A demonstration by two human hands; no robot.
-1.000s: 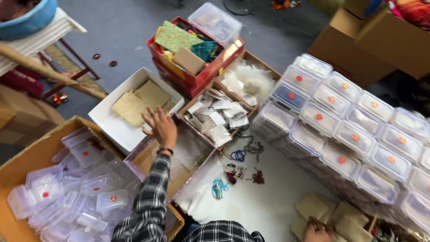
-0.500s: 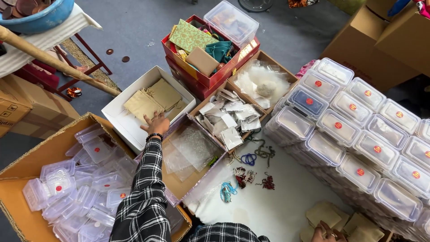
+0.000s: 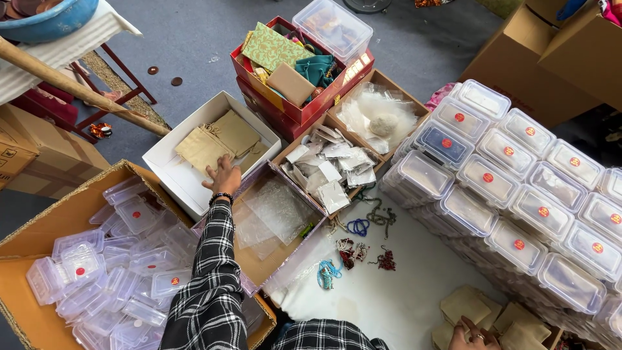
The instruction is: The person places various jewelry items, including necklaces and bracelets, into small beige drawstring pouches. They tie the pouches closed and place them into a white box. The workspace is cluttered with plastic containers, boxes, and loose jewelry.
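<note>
My left hand (image 3: 223, 176), in a black-and-white plaid sleeve with a bead bracelet, reaches into a white box (image 3: 170, 170). Its fingers spread over the tan cloth pouches (image 3: 217, 139) lying inside; it grips nothing that I can see. My right hand (image 3: 472, 332) shows only at the bottom edge, resting on a pile of tan pouches (image 3: 468, 304) on the white sheet. Whether it holds one is hidden. Between the hands lies a shallow box of clear plastic bags (image 3: 275, 210).
A cardboard box of small clear containers (image 3: 103, 272) sits at left. Stacked lidded containers with red dots (image 3: 518, 194) fill the right. Red boxes of fabric (image 3: 295, 71), trays of packets (image 3: 327, 165), beaded jewellery (image 3: 353, 246), a wooden pole (image 3: 71, 84) and brown cartons (image 3: 551, 52) surround them.
My left hand has stretched further forward, from the box edge onto the pouches in the white box. The camera view has shifted slightly; my right hand stays at the bottom edge.
</note>
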